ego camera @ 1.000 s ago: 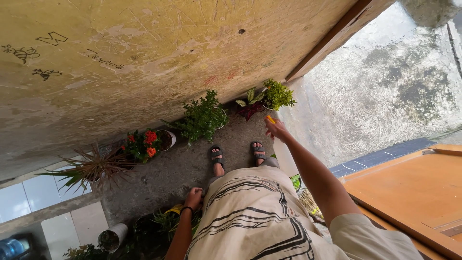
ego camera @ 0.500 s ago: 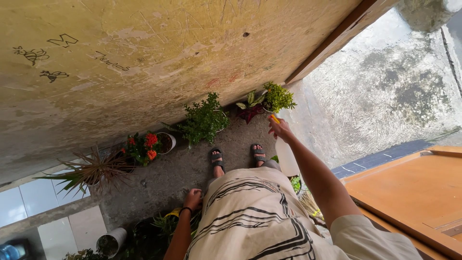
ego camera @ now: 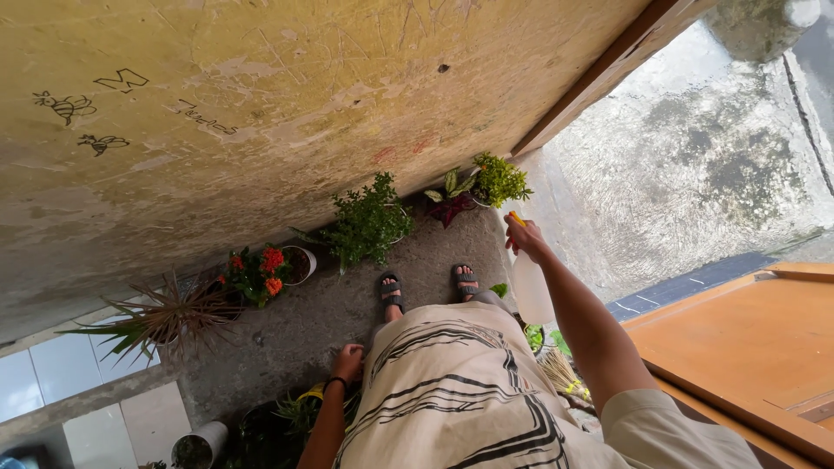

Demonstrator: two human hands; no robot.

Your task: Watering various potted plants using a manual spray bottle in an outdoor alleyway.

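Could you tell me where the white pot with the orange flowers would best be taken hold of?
Probably the white pot by its bare rim on the side away from the orange flowers, coming from above: it leans there, and the blooms crowd the other side.

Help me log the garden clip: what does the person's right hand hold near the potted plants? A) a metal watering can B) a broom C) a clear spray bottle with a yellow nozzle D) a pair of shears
C: the right hand has its grip around the neck of a clear spray bottle, its yellow nozzle pointing toward the yellow-green potted plant by the wall.
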